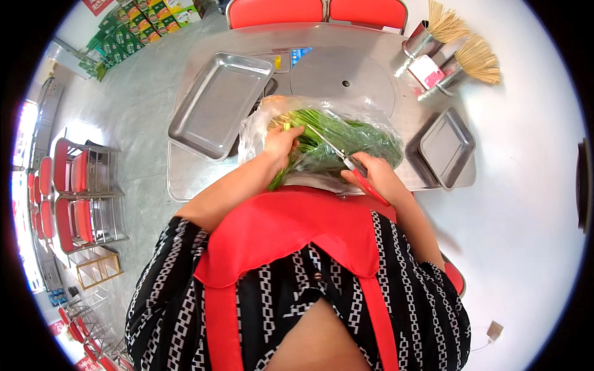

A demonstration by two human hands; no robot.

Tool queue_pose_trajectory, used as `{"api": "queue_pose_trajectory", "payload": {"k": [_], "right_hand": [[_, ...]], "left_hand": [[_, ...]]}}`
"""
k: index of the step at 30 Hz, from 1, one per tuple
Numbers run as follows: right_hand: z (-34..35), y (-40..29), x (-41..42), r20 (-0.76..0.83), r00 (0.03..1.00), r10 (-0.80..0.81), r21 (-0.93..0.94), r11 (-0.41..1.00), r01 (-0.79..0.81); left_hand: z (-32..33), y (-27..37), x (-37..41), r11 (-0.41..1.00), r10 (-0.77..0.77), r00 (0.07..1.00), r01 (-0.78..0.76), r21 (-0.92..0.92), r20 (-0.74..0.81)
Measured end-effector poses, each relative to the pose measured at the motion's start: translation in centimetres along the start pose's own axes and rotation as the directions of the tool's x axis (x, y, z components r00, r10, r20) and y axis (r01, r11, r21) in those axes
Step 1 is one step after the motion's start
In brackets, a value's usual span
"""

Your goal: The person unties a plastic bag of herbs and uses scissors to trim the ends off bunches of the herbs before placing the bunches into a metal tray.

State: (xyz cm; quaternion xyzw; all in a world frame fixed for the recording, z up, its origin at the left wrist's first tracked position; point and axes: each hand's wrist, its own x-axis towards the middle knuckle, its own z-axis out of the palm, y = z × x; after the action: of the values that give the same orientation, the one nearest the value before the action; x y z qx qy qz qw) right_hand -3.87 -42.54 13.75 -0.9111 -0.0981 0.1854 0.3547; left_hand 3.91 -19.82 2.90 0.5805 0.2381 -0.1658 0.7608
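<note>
My left hand [281,144] grips a bunch of green leafy stems [304,121] near their paler ends, with a light green piece by the thumb. Scissors with red handles [366,182] are in my right hand [377,178]; their blades point up and left, and the tips lie beside the stems close to my left thumb. Whether the blades touch a stem I cannot tell. Feathery dark greens [373,139] spread to the right, partly under a clear plastic bag [254,134] that lies open around the bunch at the table's near edge.
A large metal tray [209,106] rests at the left of the metal table [185,178]. A smaller metal tray [448,148] stands at the right edge. Bamboo skewers [478,60] fill metal holders at the back right. Red chairs [278,11] stand behind the table.
</note>
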Motion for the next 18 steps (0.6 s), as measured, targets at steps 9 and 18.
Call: {"api": "queue_pose_trajectory", "payload": {"k": [9,18], "right_hand": [[0.1,-2.5,-4.1,-0.071,0.996,0.054,0.026,0.998,-0.053],[1.3,-3.2,-4.9,-0.126,0.991,0.040,-0.027,0.999,-0.044]], "left_hand": [[-2.7,1.3,-5.2,0.967,0.248,0.800,-0.240,-0.088,0.546],[-2.0,-0.2,-3.4,0.967,0.246,0.790,-0.159,-0.199,0.561]]}}
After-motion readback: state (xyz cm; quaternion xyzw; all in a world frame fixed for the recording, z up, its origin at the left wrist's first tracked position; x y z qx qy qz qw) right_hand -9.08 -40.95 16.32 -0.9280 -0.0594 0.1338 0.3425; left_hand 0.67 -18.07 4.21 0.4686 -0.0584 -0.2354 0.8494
